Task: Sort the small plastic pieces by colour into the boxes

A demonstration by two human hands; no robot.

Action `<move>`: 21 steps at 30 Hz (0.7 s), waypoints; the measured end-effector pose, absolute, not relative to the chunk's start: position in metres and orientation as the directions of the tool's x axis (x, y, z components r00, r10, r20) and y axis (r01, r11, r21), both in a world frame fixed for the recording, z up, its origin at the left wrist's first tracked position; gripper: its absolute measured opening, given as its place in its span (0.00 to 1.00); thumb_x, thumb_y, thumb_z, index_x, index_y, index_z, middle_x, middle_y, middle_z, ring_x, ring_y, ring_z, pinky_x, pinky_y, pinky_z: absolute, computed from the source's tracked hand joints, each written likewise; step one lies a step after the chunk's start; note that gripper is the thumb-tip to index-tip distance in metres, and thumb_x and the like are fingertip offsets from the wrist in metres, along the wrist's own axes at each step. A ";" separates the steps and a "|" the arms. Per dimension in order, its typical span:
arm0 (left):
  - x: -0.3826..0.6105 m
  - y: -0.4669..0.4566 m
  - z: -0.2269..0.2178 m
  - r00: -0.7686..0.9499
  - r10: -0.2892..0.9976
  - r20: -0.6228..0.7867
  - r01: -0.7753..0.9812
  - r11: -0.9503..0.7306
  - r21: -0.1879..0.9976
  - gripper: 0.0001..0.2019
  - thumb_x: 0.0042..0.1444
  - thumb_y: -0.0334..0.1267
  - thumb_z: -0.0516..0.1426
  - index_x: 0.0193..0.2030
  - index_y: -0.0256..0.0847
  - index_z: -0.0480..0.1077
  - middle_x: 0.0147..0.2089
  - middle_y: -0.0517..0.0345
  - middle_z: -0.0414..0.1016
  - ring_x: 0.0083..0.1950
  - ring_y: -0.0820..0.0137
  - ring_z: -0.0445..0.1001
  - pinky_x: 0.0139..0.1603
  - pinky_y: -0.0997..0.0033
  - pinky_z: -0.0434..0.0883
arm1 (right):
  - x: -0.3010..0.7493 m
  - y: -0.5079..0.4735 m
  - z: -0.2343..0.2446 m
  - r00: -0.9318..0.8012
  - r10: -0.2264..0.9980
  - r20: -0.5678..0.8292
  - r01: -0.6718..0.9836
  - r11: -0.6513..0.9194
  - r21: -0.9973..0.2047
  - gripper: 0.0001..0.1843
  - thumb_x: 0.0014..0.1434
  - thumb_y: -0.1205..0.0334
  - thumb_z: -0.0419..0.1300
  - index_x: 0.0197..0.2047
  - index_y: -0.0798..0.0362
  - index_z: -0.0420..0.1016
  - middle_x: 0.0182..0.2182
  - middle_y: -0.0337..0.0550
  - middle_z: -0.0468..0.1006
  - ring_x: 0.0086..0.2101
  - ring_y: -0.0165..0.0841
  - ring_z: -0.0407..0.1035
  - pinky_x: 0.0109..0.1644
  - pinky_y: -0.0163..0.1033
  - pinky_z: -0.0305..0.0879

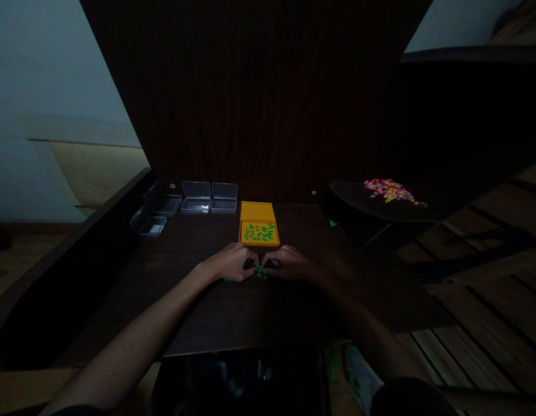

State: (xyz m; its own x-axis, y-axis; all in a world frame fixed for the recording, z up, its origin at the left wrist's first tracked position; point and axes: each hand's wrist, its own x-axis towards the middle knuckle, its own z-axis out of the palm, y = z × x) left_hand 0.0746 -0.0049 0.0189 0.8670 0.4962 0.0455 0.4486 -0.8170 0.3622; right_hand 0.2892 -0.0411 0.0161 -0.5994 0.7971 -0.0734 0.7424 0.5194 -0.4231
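My left hand (237,263) and my right hand (287,263) meet low over the dark table, fingertips pinched close together. Between them lie several small green pieces (261,271), some at the fingertips. Which piece each hand grips, if any, is too small to make out. Just beyond my hands stands an open yellow box (256,212), its lid tipped back. Many green pieces (263,232) are scattered across its bottom.
Open clear plastic cases (196,197) stand at the back left of the table (198,323), a few more beside the left side panel. On a dark shelf (350,193) at the right lies a heap of pink, yellow and purple pieces (389,190). A dark panel rises behind.
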 end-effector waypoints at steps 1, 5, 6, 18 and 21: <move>0.075 -0.005 0.018 0.867 0.495 0.045 0.448 -0.817 0.363 0.10 0.52 0.35 0.55 0.38 0.42 0.76 0.25 0.61 0.74 0.25 0.72 0.69 0.27 0.75 0.59 | 0.289 -0.041 0.016 -0.593 0.801 -0.076 0.748 0.513 -0.422 0.13 0.60 0.52 0.59 0.41 0.51 0.78 0.25 0.35 0.72 0.26 0.27 0.63 0.31 0.31 0.51; 0.076 -0.005 0.017 0.865 0.500 0.046 0.450 -0.813 0.369 0.10 0.52 0.35 0.55 0.38 0.42 0.76 0.25 0.61 0.73 0.24 0.73 0.68 0.27 0.75 0.59 | 0.287 -0.042 0.016 -0.578 0.811 -0.086 0.761 0.499 -0.414 0.12 0.60 0.53 0.60 0.41 0.51 0.78 0.25 0.35 0.72 0.27 0.27 0.64 0.31 0.31 0.51; 0.076 -0.005 0.017 0.865 0.500 0.047 0.449 -0.813 0.370 0.10 0.52 0.35 0.55 0.38 0.42 0.76 0.25 0.61 0.73 0.24 0.73 0.68 0.27 0.75 0.59 | 0.287 -0.042 0.016 -0.573 0.815 -0.087 0.766 0.495 -0.411 0.12 0.60 0.54 0.60 0.41 0.51 0.78 0.25 0.35 0.72 0.27 0.27 0.64 0.31 0.31 0.50; 0.076 -0.007 0.021 0.865 0.499 0.048 0.446 -0.811 0.379 0.10 0.51 0.33 0.55 0.37 0.41 0.76 0.26 0.61 0.74 0.26 0.73 0.70 0.28 0.76 0.60 | 0.292 -0.038 0.010 -0.576 0.815 -0.065 0.761 0.506 -0.406 0.10 0.61 0.57 0.58 0.41 0.51 0.78 0.25 0.35 0.71 0.25 0.26 0.61 0.29 0.31 0.47; 0.076 -0.007 0.023 0.861 0.507 0.041 0.457 -0.808 0.372 0.10 0.51 0.33 0.55 0.37 0.42 0.76 0.26 0.61 0.75 0.26 0.73 0.70 0.28 0.76 0.60 | 0.292 -0.038 0.010 -0.556 0.827 -0.080 0.780 0.487 -0.393 0.09 0.60 0.57 0.59 0.40 0.51 0.77 0.24 0.35 0.70 0.25 0.26 0.60 0.30 0.32 0.47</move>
